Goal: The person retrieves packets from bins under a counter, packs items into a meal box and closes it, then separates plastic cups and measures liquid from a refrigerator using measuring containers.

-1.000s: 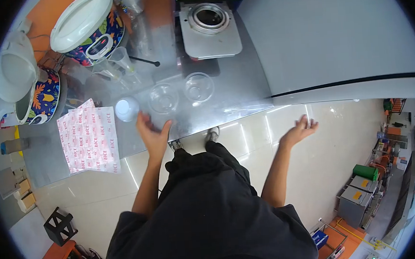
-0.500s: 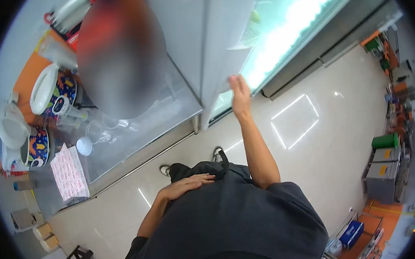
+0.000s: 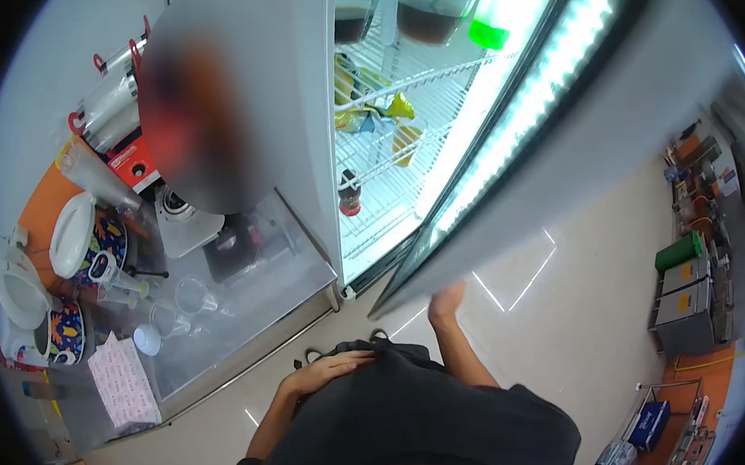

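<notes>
My left hand (image 3: 329,371) lies flat on the front of my dark shirt, fingers stretched out and holding nothing. Beside the lower edge of the fridge door (image 3: 548,151) is my right hand (image 3: 447,303); its fingertips are partly hidden at the door, so their grip cannot be made out. The door stands wide, with a bright light strip along it. Inside the fridge, wire shelves (image 3: 431,77) bear containers of dark liquid (image 3: 431,23), a green item (image 3: 488,34), yellow packets (image 3: 398,105) and a small dark bottle (image 3: 349,195).
On the steel counter (image 3: 249,315) at the left are clear cups (image 3: 194,295), a white cup (image 3: 147,340), printed paper sheets (image 3: 124,381), patterned cookers (image 3: 66,329) and a sealing machine (image 3: 186,224). A blurred round shape covers part of the upper left.
The fridge door has swung open and its shelves have come into view. My right hand has moved from the counter's side to the door. My left hand has gone from the counter to my shirt.
</notes>
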Demonstrator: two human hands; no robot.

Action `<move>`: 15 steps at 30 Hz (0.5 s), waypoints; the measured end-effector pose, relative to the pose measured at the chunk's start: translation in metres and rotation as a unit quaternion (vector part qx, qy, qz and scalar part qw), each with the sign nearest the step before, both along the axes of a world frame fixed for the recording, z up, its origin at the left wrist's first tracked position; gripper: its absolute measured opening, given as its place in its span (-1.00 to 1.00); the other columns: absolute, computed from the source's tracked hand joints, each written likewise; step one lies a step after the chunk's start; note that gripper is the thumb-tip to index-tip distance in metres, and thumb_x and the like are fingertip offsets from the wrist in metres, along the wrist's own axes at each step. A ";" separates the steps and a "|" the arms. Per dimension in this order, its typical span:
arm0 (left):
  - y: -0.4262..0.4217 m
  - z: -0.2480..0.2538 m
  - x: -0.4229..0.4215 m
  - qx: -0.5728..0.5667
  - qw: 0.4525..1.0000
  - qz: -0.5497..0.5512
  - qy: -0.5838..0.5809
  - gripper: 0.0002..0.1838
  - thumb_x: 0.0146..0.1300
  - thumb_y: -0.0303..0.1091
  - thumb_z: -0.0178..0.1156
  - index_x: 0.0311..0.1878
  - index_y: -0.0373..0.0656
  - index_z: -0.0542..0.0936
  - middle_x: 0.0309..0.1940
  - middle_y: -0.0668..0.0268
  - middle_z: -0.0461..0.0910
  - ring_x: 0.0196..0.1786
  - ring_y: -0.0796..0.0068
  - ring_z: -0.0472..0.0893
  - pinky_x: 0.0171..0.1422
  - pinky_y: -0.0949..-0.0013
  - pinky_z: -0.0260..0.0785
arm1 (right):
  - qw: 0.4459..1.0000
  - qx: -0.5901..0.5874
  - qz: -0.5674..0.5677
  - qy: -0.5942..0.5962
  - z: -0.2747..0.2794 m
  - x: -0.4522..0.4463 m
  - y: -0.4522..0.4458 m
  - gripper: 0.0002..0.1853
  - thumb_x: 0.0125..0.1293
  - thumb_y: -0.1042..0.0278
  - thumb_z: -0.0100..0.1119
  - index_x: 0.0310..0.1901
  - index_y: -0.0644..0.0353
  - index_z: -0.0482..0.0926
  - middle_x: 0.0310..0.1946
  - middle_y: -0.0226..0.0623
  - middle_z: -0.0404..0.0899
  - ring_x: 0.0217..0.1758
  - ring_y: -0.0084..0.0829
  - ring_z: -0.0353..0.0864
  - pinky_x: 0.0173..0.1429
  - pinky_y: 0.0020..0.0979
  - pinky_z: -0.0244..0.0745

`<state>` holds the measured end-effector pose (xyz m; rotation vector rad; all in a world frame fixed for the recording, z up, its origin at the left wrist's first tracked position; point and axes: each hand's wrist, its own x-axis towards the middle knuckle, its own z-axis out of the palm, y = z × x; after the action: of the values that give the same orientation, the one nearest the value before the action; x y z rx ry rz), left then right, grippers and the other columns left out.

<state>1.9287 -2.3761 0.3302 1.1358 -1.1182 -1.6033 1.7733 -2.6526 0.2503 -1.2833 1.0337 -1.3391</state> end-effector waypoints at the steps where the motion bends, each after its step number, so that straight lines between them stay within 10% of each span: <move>1: -0.006 0.000 0.008 0.017 0.999 -0.026 0.015 -0.48 0.60 -0.10 -0.08 0.44 -0.22 0.44 0.54 0.22 0.30 0.61 0.26 0.18 0.67 0.26 -0.10 | 0.992 0.061 -0.034 -0.103 -0.015 -0.014 -0.001 -0.62 0.57 0.10 -0.05 -0.04 0.29 0.58 -0.20 -0.29 0.60 -0.16 -0.48 0.51 -0.09 -0.37 0.45; 3: -0.020 0.000 0.019 0.024 0.998 -0.061 -0.021 -0.50 0.60 -0.10 -0.07 0.42 -0.19 0.47 0.53 0.22 0.31 0.60 0.26 0.19 0.66 0.26 -0.08 | 0.985 0.061 0.042 -0.158 -0.078 -0.075 -0.027 -0.54 0.59 0.04 -0.05 0.30 0.21 0.43 0.15 -0.29 0.53 0.24 -0.34 0.47 0.34 -0.25 0.39; 15: -0.052 -0.037 0.056 0.114 0.988 -0.096 -0.047 -0.69 0.47 -0.39 0.20 0.20 -0.25 0.65 0.07 0.29 0.71 0.11 0.51 0.62 0.28 0.40 0.44 | 0.932 0.229 -0.201 -0.195 -0.050 -0.161 0.034 -0.63 0.49 -0.06 0.00 0.14 -0.09 0.56 0.11 -0.54 0.57 0.17 -0.56 0.41 0.27 -0.18 0.16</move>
<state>1.9849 -2.4276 0.2935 1.2946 -1.1558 -1.8811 1.6121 -2.6190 0.2001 -0.4455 1.2639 -1.4614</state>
